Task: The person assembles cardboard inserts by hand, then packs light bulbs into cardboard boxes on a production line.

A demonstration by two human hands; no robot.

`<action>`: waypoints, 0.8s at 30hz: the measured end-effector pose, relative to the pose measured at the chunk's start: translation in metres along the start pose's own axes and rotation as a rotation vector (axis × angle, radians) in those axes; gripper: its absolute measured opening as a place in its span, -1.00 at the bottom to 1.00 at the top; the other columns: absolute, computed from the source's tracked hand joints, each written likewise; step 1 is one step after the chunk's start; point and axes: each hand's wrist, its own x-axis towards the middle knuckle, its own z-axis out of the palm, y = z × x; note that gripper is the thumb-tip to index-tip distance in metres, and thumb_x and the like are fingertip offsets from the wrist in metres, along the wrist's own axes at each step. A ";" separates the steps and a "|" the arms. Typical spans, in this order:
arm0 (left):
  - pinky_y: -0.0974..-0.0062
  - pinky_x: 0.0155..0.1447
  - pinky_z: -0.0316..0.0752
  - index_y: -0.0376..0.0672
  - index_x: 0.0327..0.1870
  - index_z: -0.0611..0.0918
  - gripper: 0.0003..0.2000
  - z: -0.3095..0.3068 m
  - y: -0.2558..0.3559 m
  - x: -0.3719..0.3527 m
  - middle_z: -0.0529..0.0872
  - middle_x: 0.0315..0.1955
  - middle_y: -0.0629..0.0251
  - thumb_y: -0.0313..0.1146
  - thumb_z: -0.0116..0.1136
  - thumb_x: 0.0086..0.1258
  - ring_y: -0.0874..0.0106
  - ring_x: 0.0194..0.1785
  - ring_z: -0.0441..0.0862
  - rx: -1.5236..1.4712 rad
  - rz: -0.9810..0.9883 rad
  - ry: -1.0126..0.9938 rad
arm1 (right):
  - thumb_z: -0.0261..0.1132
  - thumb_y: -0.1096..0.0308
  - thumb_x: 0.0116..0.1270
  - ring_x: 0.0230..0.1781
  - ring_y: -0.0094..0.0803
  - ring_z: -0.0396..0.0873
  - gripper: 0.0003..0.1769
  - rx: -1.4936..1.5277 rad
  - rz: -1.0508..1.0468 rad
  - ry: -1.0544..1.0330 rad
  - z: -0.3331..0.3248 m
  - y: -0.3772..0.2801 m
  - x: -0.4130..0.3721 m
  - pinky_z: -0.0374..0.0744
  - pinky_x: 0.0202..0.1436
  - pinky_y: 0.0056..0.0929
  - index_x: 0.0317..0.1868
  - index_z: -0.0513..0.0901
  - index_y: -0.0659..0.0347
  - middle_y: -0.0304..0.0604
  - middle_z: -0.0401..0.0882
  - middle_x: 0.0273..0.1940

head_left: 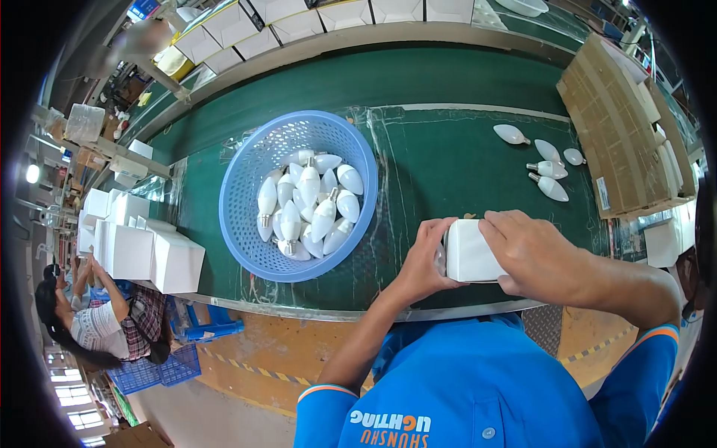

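Shirt (463,381) nearest, left hand (424,263) and right hand (534,254) grip a box (473,252) between basket (250,160) and carton (616,127).

The basket (243,187) of bulbs (323,217) stands left, the box (476,251) right, loose bulbs (553,170) beyond the box.

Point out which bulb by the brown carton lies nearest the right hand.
The lowest bulb in that group of five; the other four lie farther from the right hand.

White square box (476,255) partly hidden by fingers (505,227)
White candle-shaped bulbs (308,185) overlap, partly hidden; white plastic bowl (525,7) cropped above.
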 end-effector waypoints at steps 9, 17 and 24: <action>0.25 0.24 0.37 -0.07 0.27 0.29 -0.02 0.004 -0.003 0.000 0.35 0.07 0.10 -0.36 0.55 -0.37 0.09 0.18 0.36 -0.003 -0.014 0.016 | 0.35 0.51 -0.21 -0.01 -0.01 0.50 -0.28 -0.152 -0.037 0.035 0.001 -0.007 0.000 0.64 -0.12 -0.37 0.03 0.36 0.70 0.36 0.43 -0.03; 0.28 0.20 0.39 -0.10 0.26 0.31 -0.05 0.004 -0.006 -0.002 0.36 0.06 0.09 -0.37 0.53 -0.35 0.10 0.16 0.38 0.006 0.013 0.037 | 0.32 0.53 -0.19 -0.10 -0.07 0.51 -0.34 -0.111 -0.037 0.052 0.002 -0.008 0.002 0.64 -0.21 -0.37 -0.01 0.38 0.71 0.34 0.44 -0.07; 0.31 0.20 0.36 -0.16 0.26 0.34 -0.07 0.006 -0.001 -0.001 0.39 0.05 0.10 -0.38 0.50 -0.35 0.13 0.15 0.38 0.059 -0.001 0.059 | 0.37 0.45 -0.23 0.06 0.15 0.47 -0.25 -0.171 0.019 -0.062 0.007 -0.009 0.001 0.58 0.02 -0.26 0.03 0.36 0.70 0.42 0.41 0.02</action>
